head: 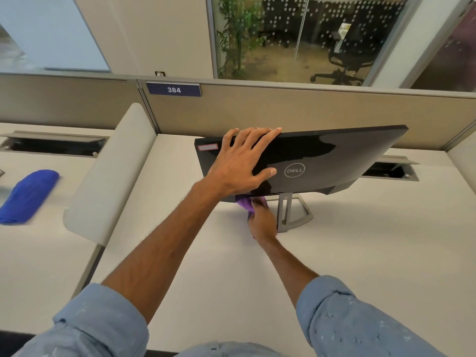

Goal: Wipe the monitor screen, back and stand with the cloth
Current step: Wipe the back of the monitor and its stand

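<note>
A blue bundle (28, 197) lies on the neighbouring surface, left of a pale divider (108, 176). The monitor (334, 161) stands on the surface (206, 266) with its back toward the camera. The left hand (242, 163) lies flat on that back, grip apart, fingers spread and reaching the top edge. Below the lower edge, the right hand (261, 222) has its grip clamped on the purple cloth (244, 203), just left of the grey stand (306, 216).
</note>
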